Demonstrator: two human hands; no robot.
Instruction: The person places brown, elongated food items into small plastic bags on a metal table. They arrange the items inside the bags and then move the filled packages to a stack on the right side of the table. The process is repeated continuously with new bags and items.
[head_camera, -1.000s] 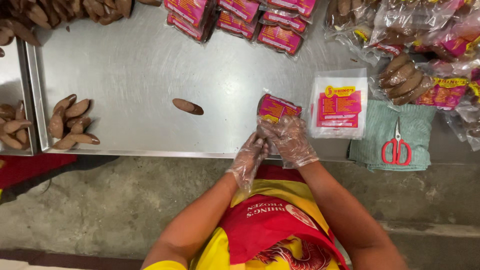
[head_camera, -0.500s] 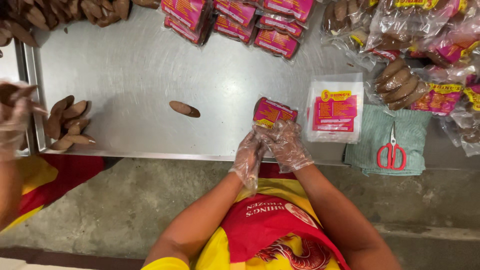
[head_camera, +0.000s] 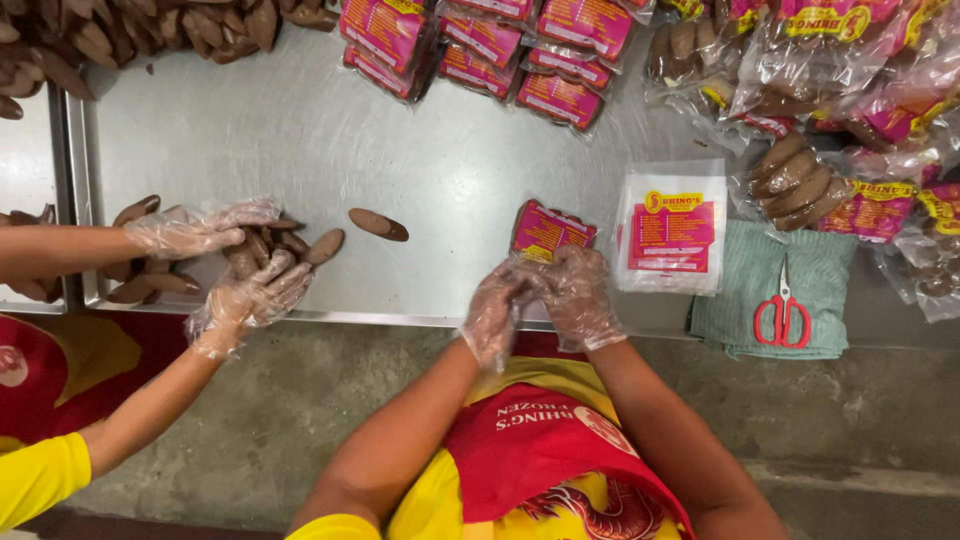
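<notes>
Two gloved hands, left hand (head_camera: 492, 310) and right hand (head_camera: 578, 295), pinch the pink packet (head_camera: 548, 230) at the steel table's near edge (head_camera: 400, 318); slippery gloves could likely drop it floorward.

I counted four gloved hands over the bench (head_camera: 300, 150): my left hand (head_camera: 497, 312), my right hand (head_camera: 577, 293), and a co-worker's two hands (head_camera: 200, 230) (head_camera: 255, 295). I saw one pair of red scissors (head_camera: 782, 312) on one green cloth (head_camera: 775, 280), one stack of flat printed bags (head_camera: 672, 228), one pink packet (head_camera: 548, 228) at my fingertips, and one lone brown piece (head_camera: 377, 224). Five pink packets (head_camera: 500, 50) lay at the far edge.
</notes>
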